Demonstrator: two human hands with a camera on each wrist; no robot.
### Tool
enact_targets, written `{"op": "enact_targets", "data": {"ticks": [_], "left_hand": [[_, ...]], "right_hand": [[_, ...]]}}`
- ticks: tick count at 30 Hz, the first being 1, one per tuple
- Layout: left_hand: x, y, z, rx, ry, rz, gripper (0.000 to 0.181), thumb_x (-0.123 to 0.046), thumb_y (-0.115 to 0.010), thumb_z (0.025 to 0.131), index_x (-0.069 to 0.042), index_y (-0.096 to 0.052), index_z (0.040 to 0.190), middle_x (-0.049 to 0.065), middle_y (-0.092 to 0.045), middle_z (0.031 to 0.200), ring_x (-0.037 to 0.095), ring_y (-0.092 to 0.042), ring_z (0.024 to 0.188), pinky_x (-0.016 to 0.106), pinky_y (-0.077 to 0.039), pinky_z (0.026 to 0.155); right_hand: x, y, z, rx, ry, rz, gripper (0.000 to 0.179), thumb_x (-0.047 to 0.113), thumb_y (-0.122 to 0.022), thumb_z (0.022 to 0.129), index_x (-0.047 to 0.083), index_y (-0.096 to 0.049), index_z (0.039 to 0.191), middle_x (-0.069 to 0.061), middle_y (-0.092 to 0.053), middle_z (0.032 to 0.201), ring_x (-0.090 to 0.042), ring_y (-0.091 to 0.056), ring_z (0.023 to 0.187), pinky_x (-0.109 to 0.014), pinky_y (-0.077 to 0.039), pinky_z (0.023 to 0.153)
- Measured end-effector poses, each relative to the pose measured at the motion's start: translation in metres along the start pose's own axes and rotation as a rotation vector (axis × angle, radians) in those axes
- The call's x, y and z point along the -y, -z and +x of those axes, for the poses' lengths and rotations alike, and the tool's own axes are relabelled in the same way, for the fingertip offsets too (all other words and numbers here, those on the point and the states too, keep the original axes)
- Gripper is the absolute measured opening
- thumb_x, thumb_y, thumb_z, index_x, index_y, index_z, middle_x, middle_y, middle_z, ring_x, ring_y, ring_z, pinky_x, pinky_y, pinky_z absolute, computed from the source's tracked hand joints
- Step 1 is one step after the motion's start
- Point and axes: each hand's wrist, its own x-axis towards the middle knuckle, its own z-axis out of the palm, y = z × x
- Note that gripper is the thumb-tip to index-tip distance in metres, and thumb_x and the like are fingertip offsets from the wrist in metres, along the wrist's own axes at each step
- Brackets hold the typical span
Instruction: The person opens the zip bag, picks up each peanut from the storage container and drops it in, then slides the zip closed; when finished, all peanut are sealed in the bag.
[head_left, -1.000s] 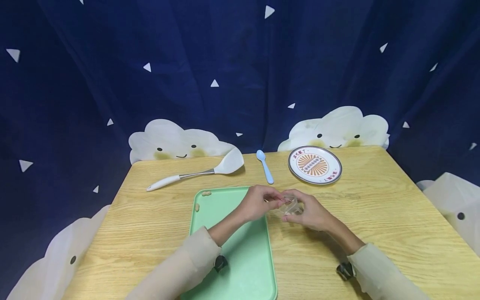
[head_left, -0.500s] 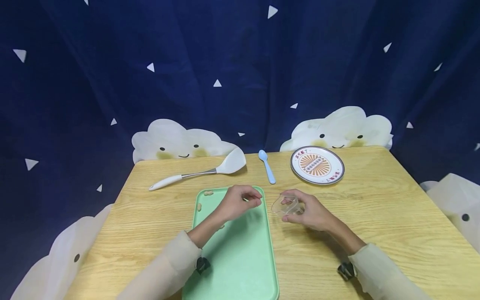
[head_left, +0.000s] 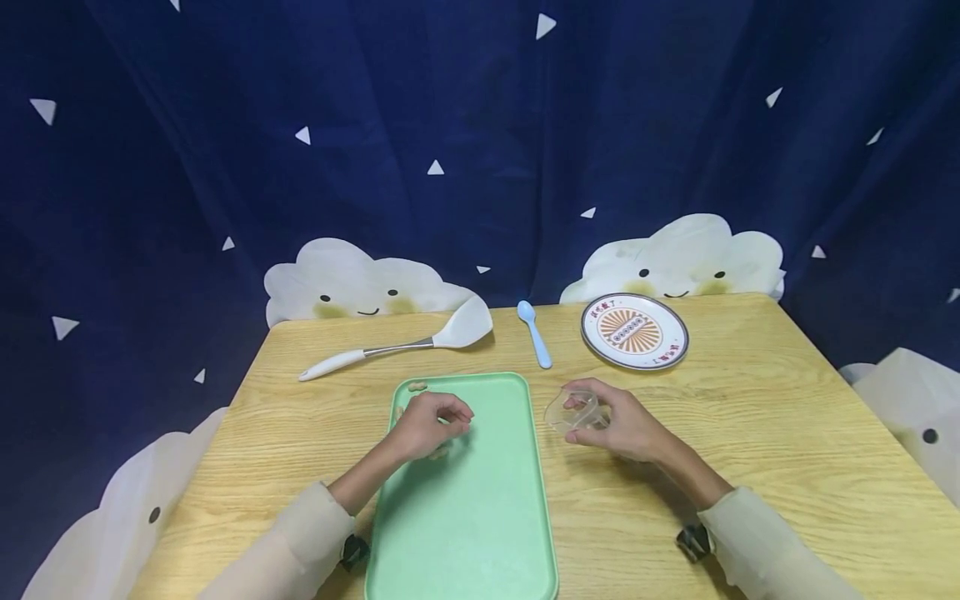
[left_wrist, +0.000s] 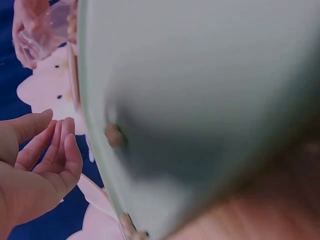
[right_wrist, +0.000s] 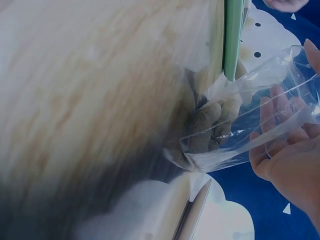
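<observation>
My right hand [head_left: 628,427] holds a clear plastic bag [head_left: 558,412] open above the table, just right of the green tray [head_left: 487,500]. In the right wrist view, several peanuts in their shells [right_wrist: 202,125] lie in the bottom of the bag. My left hand [head_left: 427,429] hovers over the tray's left side, fingers loosely bent and the thumb apart from them, with nothing between. Below it, a peanut [left_wrist: 114,136] lies on the tray. One more peanut [head_left: 417,386] sits at the tray's far left corner, and another by the left rim is partly hidden by the hand.
Behind the tray lie a white spatula [head_left: 465,323] with a metal neck and a light blue spoon [head_left: 536,337]. A round patterned plate [head_left: 600,343] stands at the back right of the wooden table [head_left: 750,417]. A dark blue curtain [head_left: 480,100] hangs behind.
My left hand has drawn back from the bag's mouth and moved left across the tray to the peanuts. The right hand keeps holding the bag in about the same place.
</observation>
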Motion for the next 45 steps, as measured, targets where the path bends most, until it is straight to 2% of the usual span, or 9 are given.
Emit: {"op": "enact_targets", "data": {"ticks": [14,18,21,24,27,29,31,40,45], "left_hand": [[0.027,0.005,-0.018,-0.003,0.168,0.069,0.015,0.001,-0.078,0.070,-0.002,-0.067,0.080,0.003,-0.063,0.073,0.012,-0.055,0.068,0.025,-0.047,0.059],[0.030,0.003,-0.018,0.010,0.156,0.080,0.013,0.002,-0.077,0.071,-0.004,-0.067,0.077,0.002,-0.061,0.069,0.011,-0.054,0.065,0.041,-0.046,0.086],[0.029,0.003,-0.018,0.019,0.127,0.111,0.011,0.002,-0.075,0.074,-0.005,-0.067,0.075,0.000,-0.062,0.067,0.011,-0.055,0.065,0.059,-0.018,0.112],[0.026,0.003,-0.017,0.026,0.100,0.134,0.009,0.000,-0.073,0.077,-0.006,-0.068,0.075,-0.001,-0.062,0.067,0.010,-0.055,0.065,0.066,0.000,0.111],[0.022,0.004,-0.014,0.025,0.080,0.151,0.006,-0.003,-0.072,0.080,-0.005,-0.068,0.076,-0.001,-0.063,0.069,0.009,-0.054,0.066,0.056,-0.034,0.106],[0.018,0.003,-0.011,0.021,0.071,0.152,0.003,-0.004,-0.072,0.080,-0.005,-0.070,0.079,-0.002,-0.064,0.071,0.009,-0.055,0.067,0.040,-0.050,0.086],[0.013,0.003,-0.008,0.020,0.070,0.143,0.002,-0.004,-0.071,0.081,-0.005,-0.071,0.082,-0.001,-0.065,0.073,0.009,-0.056,0.068,0.027,-0.047,0.063],[-0.022,-0.006,0.012,0.055,0.028,0.029,0.004,-0.006,-0.066,0.086,-0.005,-0.067,0.090,0.006,-0.066,0.084,0.018,-0.061,0.072,0.024,-0.047,0.058],[-0.040,-0.017,0.026,0.013,0.000,-0.027,0.005,-0.008,-0.068,0.085,-0.007,-0.067,0.090,0.006,-0.067,0.085,0.017,-0.062,0.075,0.024,-0.048,0.061]], "right_hand": [[0.002,0.003,-0.004,-0.006,0.012,-0.010,0.066,0.034,-0.082,0.072,0.015,-0.054,0.128,0.000,-0.069,0.107,-0.023,-0.061,0.103,-0.030,-0.048,0.081],[0.002,0.003,-0.004,-0.012,0.017,-0.015,0.065,0.033,-0.082,0.072,0.015,-0.054,0.128,0.001,-0.069,0.106,-0.022,-0.062,0.102,-0.030,-0.047,0.081],[0.001,0.003,-0.005,-0.014,0.015,-0.010,0.065,0.033,-0.082,0.072,0.016,-0.054,0.128,0.001,-0.069,0.106,-0.022,-0.062,0.102,-0.028,-0.048,0.080],[0.000,0.003,-0.005,-0.007,0.015,-0.001,0.065,0.034,-0.082,0.072,0.015,-0.054,0.128,0.001,-0.068,0.107,-0.023,-0.061,0.102,-0.027,-0.048,0.079],[-0.001,0.003,-0.005,-0.001,0.014,0.000,0.066,0.035,-0.082,0.072,0.015,-0.054,0.128,0.001,-0.068,0.107,-0.022,-0.061,0.102,-0.028,-0.048,0.079],[-0.002,0.002,-0.005,-0.002,0.012,-0.005,0.065,0.036,-0.082,0.072,0.016,-0.054,0.128,0.001,-0.068,0.107,-0.022,-0.061,0.101,-0.028,-0.048,0.079],[-0.002,0.002,-0.004,-0.001,0.010,-0.009,0.065,0.036,-0.082,0.072,0.017,-0.055,0.128,0.001,-0.068,0.106,-0.022,-0.061,0.101,-0.029,-0.047,0.079],[-0.002,0.001,-0.003,-0.005,0.013,-0.018,0.065,0.035,-0.082,0.072,0.016,-0.055,0.128,0.002,-0.068,0.106,-0.021,-0.061,0.101,-0.030,-0.047,0.081],[-0.001,0.000,-0.003,-0.011,0.019,-0.018,0.065,0.034,-0.082,0.072,0.015,-0.055,0.127,0.002,-0.068,0.105,-0.021,-0.062,0.100,-0.029,-0.047,0.080]]}}
